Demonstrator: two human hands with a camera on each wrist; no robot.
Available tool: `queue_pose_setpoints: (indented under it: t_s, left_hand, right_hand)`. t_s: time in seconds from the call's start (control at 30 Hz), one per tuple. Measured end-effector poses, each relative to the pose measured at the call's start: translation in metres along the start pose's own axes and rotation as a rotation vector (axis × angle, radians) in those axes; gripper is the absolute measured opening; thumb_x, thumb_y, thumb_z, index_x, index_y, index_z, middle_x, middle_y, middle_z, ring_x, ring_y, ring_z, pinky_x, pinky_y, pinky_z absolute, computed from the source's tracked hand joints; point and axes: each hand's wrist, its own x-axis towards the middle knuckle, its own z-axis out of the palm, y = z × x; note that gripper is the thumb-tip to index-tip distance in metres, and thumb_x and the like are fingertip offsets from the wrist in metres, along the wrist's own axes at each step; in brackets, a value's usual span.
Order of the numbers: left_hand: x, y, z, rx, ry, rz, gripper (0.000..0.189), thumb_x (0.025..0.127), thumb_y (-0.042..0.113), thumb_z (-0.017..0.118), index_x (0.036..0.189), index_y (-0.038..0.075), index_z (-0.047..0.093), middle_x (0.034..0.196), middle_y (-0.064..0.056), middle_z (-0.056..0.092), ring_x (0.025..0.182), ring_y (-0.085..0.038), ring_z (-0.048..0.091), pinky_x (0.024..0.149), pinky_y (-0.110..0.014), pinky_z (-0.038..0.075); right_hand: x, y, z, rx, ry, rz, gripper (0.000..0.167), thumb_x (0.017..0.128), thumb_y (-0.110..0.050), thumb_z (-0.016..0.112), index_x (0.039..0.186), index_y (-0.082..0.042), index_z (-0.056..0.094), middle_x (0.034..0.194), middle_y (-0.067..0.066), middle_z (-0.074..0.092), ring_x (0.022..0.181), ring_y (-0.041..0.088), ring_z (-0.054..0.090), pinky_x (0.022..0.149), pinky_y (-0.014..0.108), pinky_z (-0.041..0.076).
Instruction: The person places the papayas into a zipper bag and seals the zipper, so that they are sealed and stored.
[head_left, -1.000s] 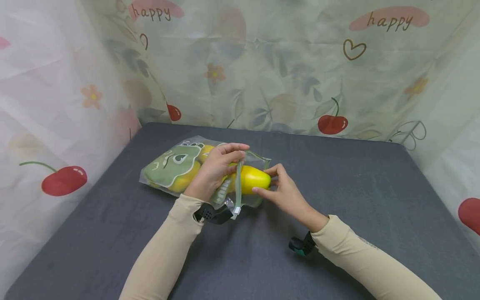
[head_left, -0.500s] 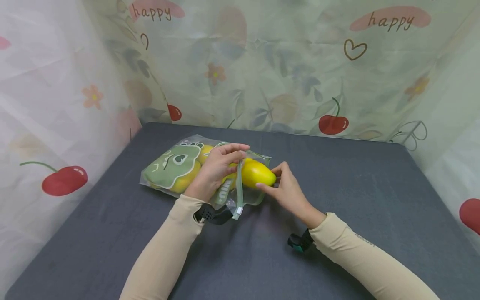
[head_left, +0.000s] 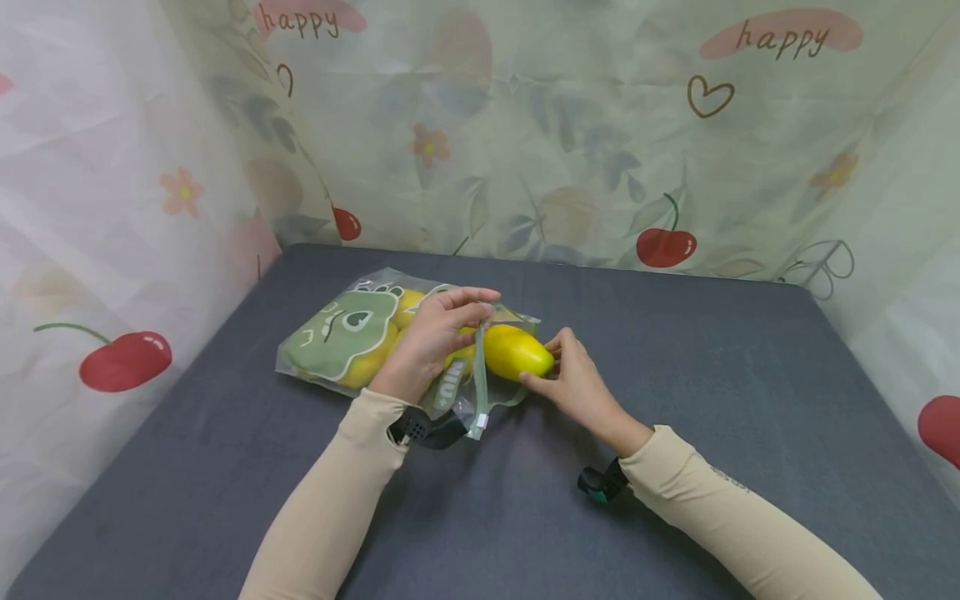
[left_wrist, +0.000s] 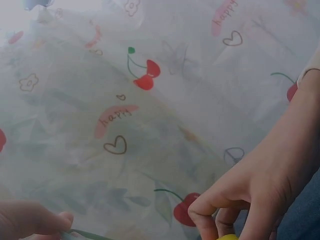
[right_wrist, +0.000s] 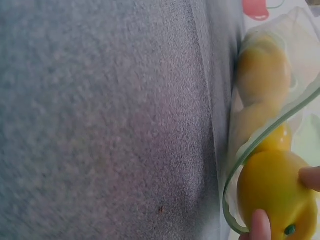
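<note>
A clear zip bag (head_left: 318, 350) with a green cartoon print lies on its side, several yellow fruits inside it. My left hand (head_left: 431, 342) pinches the upper lip of its mouth by the green zip strip (head_left: 480, 375). At the mouth sits a smooth yellow mango-like fruit (head_left: 519, 353), its outer end past the strip. My right hand (head_left: 581, 387) grips that end between thumb and fingers. The right wrist view shows the fruit (right_wrist: 272, 182) with a small green stem spot, fingertips on both sides, and more fruits (right_wrist: 264, 72) behind it under the film.
A dark grey cloth covers the table (head_left: 720, 367). Patterned curtains (head_left: 525, 142) with cherries and hearts hang behind and at both sides. Black wrist cameras sit on the left wrist (head_left: 427, 427) and the right wrist (head_left: 600, 483).
The held fruit has shifted a little to the right and turned, its outer end now pointing lower right. My right hand has moved slightly right with it; the left stays at the bag's mouth.
</note>
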Motion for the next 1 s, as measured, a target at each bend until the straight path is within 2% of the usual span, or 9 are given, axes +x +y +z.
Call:
queue_pose_setpoints:
  t_s: [0.17,0.33,0.57,0.77,1.0]
  left_hand:
    - [0.0,0.001,0.0,-0.003,0.007,0.01,0.02,0.095,0.01,0.059,0.112,0.003,0.067,0.084,0.003,0.059,0.074,-0.011,0.054,0.066,-0.021,0.047]
    - [0.001,0.002,0.001,0.001,0.013,0.006,0.021,0.095,0.009,0.059,0.113,0.001,0.066,0.076,0.004,0.06,0.073,-0.01,0.054,0.065,-0.021,0.046]
    - [-0.001,0.004,0.003,-0.001,0.008,0.0,0.02,0.095,0.01,0.059,0.113,0.004,0.066,0.076,0.005,0.059,0.072,-0.011,0.052,0.066,-0.023,0.045]
    - [-0.001,0.004,0.003,-0.01,-0.004,0.009,0.028,0.096,0.01,0.057,0.121,-0.003,0.061,0.078,0.004,0.058,0.073,-0.012,0.052,0.068,-0.023,0.046]
    - [-0.002,0.005,0.003,-0.018,-0.001,0.008,0.029,0.095,0.009,0.058,0.122,-0.004,0.061,0.079,0.005,0.059,0.073,-0.011,0.052,0.069,-0.023,0.046]
  right_hand:
    - [-0.004,-0.005,0.002,0.028,-0.063,0.018,0.044,0.084,-0.023,0.076,0.107,-0.005,0.043,0.113,0.017,0.052,0.101,0.031,0.063,0.082,0.039,0.055]
    - [-0.006,-0.009,0.006,0.087,-0.116,0.015,0.042,0.086,-0.021,0.074,0.112,-0.005,0.045,0.115,0.017,0.056,0.1,0.029,0.066,0.081,0.037,0.057]
    - [-0.005,-0.014,0.01,0.115,-0.123,0.022,0.038,0.089,-0.021,0.071,0.117,-0.007,0.05,0.118,0.012,0.058,0.102,0.027,0.065,0.084,0.038,0.056]
    - [-0.005,-0.017,0.012,0.131,-0.13,0.002,0.035,0.093,-0.016,0.065,0.123,-0.005,0.052,0.123,0.013,0.058,0.106,0.029,0.065,0.086,0.039,0.055]
    - [-0.005,-0.019,0.015,0.148,-0.145,-0.012,0.036,0.093,-0.014,0.065,0.125,-0.005,0.054,0.121,0.012,0.059,0.106,0.028,0.066,0.085,0.038,0.055]
